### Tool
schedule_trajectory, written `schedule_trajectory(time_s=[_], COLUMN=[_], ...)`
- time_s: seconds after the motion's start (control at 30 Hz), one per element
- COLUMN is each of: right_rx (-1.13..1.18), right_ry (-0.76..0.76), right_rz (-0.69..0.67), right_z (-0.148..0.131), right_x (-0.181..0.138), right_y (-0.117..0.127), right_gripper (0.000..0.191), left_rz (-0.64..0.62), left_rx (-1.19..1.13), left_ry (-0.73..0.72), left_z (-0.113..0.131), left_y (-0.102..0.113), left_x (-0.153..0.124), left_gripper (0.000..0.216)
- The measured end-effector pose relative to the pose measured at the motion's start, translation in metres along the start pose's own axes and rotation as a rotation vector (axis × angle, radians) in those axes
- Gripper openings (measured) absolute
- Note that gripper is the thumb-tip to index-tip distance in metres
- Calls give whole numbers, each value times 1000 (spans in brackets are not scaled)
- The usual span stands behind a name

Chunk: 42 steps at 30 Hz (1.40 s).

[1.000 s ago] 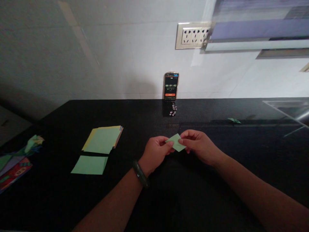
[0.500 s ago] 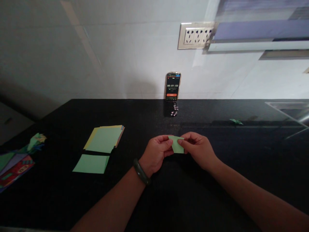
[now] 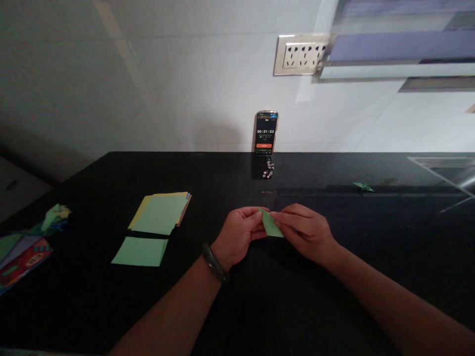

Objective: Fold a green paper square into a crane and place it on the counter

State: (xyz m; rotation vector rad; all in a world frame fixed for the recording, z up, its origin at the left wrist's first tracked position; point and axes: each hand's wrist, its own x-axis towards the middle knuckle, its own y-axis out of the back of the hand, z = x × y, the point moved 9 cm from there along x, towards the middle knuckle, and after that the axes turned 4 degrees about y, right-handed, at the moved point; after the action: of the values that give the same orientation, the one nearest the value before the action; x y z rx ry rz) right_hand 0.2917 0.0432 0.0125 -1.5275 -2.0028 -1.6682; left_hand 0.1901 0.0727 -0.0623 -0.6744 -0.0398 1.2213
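Observation:
A small piece of folded green paper (image 3: 272, 227) is held up between my two hands, over the black countertop. My left hand (image 3: 239, 232), with a dark bangle on its wrist, pinches the paper's left edge between thumb and fingers. On the other side, my right hand (image 3: 308, 230) has its thumb and fingertips closed on the upper right edge, where a corner is turned over. The right fingers partly cover that fold. A larger green sheet (image 3: 139, 251) with a fold at its right end lies to the left, just below a stack of coloured paper (image 3: 159, 213).
A phone (image 3: 266, 132) showing a timer leans against the wall, its beaded strap (image 3: 268, 169) on the countertop (image 3: 222, 183). Far right lies a small folded green paper figure (image 3: 363, 187). Colourful paper packaging (image 3: 29, 259) sits at the left edge.
The paper's upper right corner has been turned over, so it looks narrower at the top. My right hand's fingers have shifted over that edge, and the left hand has barely moved.

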Motion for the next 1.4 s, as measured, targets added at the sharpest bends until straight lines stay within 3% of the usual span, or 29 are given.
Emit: schedule_trajectory(time_s=[0.13, 0.33, 0.73, 0.97, 1.07, 1.17, 1.27, 1.33, 1.4], right_rx=[-126, -220, -266, -271, -148, 107, 278, 357, 437], right_ry=[163, 236, 212, 207, 175, -9, -395, -608, -725], right_rz=[-130, -240, -362, -397, -357, -231, -98, -98, -136], right_z=[-7, -11, -8, -7, -9, 0, 29, 44, 50], right_x=[-1, 1, 0, -1, 1, 4, -1, -9, -16], right_y=[-4, -7, -17, -22, -20, -15, -16, -24, -32], right_gripper=[31, 31, 30, 29, 29, 27, 25, 24, 24], left_rz=[2, 4, -4, 87, 127, 168, 195, 204, 209], left_rx=[5, -17, -58, 2, 14, 31, 49, 64, 79], left_ry=[16, 42, 85, 25, 9, -17, -45, -65, -84], left_z=[-1, -3, -5, -6, -4, -1, 1, 2, 4], left_y=[2, 1, 1, 6, 8, 11, 13, 13, 13], left_x=[1, 0, 1, 2, 1, 0, 0, -1, -1], left_gripper=[14, 12, 17, 15, 15, 15, 14, 14, 14])
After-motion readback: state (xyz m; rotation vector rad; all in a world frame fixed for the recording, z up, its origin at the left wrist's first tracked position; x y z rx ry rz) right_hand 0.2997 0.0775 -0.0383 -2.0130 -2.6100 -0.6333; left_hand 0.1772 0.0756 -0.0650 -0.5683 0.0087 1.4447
